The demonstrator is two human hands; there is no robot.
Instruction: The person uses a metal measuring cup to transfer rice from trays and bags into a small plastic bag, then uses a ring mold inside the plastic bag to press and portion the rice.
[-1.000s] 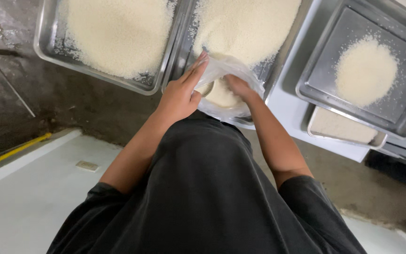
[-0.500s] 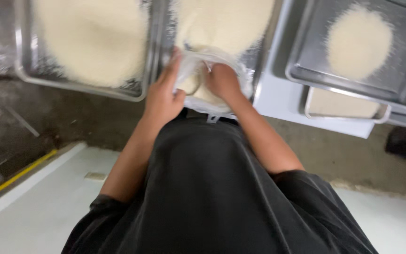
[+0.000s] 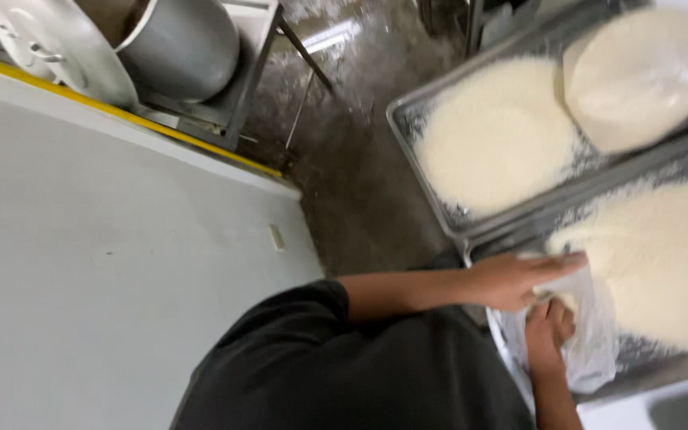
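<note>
My left hand (image 3: 519, 280) reaches across to a thin clear plastic bag (image 3: 592, 350) at the near edge of a metal tray (image 3: 646, 374) and holds the bag's upper edge with the fingers stretched out. Just below it, my right hand (image 3: 549, 325) grips the same bag. The bag holds some pale crumb-like grain. A wide heap of that grain (image 3: 662, 255) fills the tray beside the bag. My black shirt covers the lower middle of the view.
A second metal tray (image 3: 431, 171) with another pale heap (image 3: 499, 135) lies beyond, and a filled clear bag (image 3: 639, 76) rests on its far side. The floor (image 3: 360, 159) is wet and dark. A large steel pot (image 3: 181, 48) and lid (image 3: 61, 44) sit at top left, behind a white surface (image 3: 105, 255) with a yellow edge.
The view has swung and tilted hard to the left, bringing the white surface, pot and floor into sight. Both hands stay on the bag at the tray's edge.
</note>
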